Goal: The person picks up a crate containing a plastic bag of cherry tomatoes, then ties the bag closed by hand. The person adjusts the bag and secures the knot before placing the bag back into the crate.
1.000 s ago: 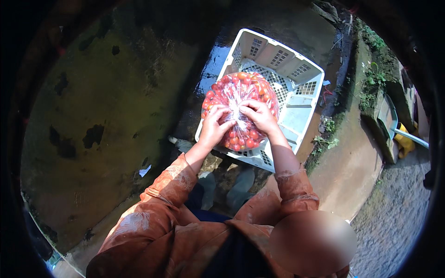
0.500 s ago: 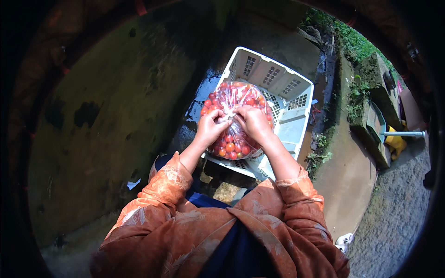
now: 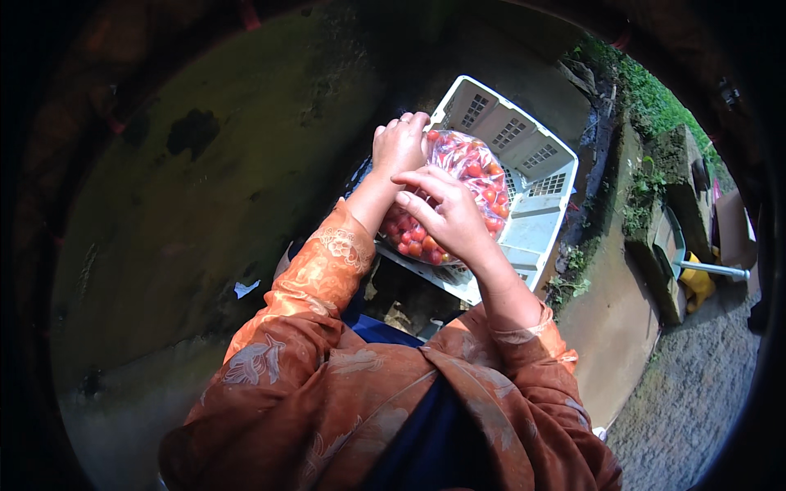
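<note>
My L hand (image 3: 401, 143) is up at the far L edge of the clear plastic bag (image 3: 479, 172), fingers bunched & bent over. Can't tell if it's got hold of any plastic, b/c the tips are hidden. My R hand (image 3: 449, 214) is over the near part of the bag, a bit wide: thumb & first finger apart, w/ nothing I can see btwn them. Its fingertips are right by my L wrist; can't tell if they touch.

The bag is round & full of little red tomatoes (image 3: 416, 241), some a bit orange. It's on the L side of the white crate (image 3: 532, 214), which has holes in its walls. My orange sleeves (image 3: 315, 266) have pale flowers. A white scrap (image 3: 246, 289) is on the wet ground, L of my L arm.
</note>
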Motion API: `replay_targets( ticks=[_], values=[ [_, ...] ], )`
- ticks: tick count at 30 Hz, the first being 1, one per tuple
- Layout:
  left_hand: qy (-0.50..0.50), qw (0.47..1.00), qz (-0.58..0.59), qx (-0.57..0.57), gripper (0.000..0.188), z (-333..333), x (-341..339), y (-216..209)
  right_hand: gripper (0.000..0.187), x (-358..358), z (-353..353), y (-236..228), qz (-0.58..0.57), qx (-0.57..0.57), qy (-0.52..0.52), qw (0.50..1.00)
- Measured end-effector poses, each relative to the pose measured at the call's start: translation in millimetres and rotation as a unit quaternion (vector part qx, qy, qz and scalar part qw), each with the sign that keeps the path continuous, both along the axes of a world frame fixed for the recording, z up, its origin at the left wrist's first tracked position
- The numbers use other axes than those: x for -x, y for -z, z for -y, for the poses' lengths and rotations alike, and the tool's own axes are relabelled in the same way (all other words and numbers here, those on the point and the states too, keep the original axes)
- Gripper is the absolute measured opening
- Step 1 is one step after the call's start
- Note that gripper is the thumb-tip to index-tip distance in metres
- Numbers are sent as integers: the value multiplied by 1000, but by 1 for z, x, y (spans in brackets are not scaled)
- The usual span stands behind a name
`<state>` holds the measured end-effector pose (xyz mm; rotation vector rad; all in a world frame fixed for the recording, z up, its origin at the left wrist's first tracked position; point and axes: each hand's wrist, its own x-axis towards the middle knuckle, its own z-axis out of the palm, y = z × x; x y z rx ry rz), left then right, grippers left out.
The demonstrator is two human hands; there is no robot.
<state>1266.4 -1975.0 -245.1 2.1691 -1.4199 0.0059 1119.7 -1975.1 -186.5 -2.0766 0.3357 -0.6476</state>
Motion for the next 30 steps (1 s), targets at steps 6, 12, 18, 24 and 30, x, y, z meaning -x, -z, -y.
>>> replay_targets(
  ticks=[6,12,18,24,30],
  values=[
    [193,923,315,-107,26,15,-10,3,18,-59,-50,-15,82,49,-6,995],
    [131,918,312,-205,28,3,-41,27,22,-66,-54,-31,130,-58,-2,990],
    [172,831,454,-273,24,1,-53,36,23,-77,-13,8,-25,89,-44,995],
    [161,833,454,-272,20,-6,-55,34,26,-54,-35,-16,-32,-315,-135,939],
    [-79,962,141,-222,24,5,-40,18,18,-36,-33,-8,17,-217,1,976]
  ],
)
